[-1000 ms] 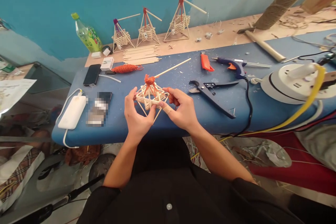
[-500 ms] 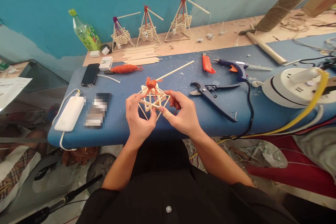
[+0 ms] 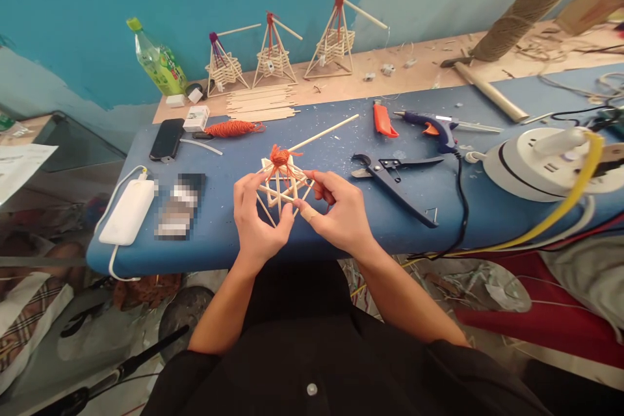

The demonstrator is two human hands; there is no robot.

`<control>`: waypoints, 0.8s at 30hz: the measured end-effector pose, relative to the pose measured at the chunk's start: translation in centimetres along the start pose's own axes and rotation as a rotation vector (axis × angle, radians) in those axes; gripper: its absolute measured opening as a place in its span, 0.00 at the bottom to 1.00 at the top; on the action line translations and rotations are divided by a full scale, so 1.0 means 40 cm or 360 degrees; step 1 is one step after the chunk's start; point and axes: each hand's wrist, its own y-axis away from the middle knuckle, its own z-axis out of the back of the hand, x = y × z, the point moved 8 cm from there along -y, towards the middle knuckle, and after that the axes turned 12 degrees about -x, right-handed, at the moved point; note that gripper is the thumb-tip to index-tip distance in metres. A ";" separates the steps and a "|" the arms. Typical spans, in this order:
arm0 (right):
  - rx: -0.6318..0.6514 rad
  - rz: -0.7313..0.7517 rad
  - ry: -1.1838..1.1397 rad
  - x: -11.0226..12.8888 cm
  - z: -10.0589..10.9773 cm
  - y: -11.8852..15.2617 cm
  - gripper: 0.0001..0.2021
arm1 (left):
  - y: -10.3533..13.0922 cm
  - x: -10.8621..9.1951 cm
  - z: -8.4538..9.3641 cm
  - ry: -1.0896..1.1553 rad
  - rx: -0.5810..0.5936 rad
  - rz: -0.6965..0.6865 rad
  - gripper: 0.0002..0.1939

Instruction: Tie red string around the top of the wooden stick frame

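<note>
Both hands grip a small frame of pale wooden sticks over the front of the blue table. Orange string is wound round its top, and one long stick juts from there to the upper right. My left hand has its fingers and thumb closed on the left side of the frame. On the right side, my right hand pinches it, with a bandage-like wrap on the thumb. The fingertips partly hide the lower sticks. Beyond the frame lies a bundle of orange string.
Cutting pliers, an orange-handled tool and a glue gun lie to the right, near a white power strip. A phone and a white power bank lie left. Three stick frames stand behind.
The stick frame has turned slightly between my fingers, and its lower tip has shifted a little. Both hands keep hold of it. The whole view has moved very slightly.
</note>
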 end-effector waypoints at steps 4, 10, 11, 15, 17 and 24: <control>-0.0005 0.0013 0.0011 -0.001 0.000 0.002 0.20 | -0.005 0.008 -0.004 -0.0013 -0.0052 0.0126 0.24; 0.0033 0.0026 0.0064 0.005 -0.001 0.005 0.18 | 0.001 0.007 -0.015 -0.0045 -0.0104 0.0191 0.23; 0.0041 0.0033 0.0072 0.008 0.000 0.005 0.18 | 0.003 0.007 -0.016 -0.0052 -0.0103 0.0191 0.23; 0.0060 0.0026 0.0075 0.011 0.002 0.001 0.15 | 0.003 0.002 -0.014 -0.0072 -0.0102 0.0161 0.24; 0.0048 0.0017 0.0095 0.010 0.005 -0.003 0.15 | 0.001 -0.001 -0.014 -0.0081 -0.0101 0.0133 0.24; -0.0054 0.0036 0.0115 0.010 0.020 -0.018 0.17 | -0.006 -0.003 -0.012 -0.0116 -0.0083 0.0094 0.24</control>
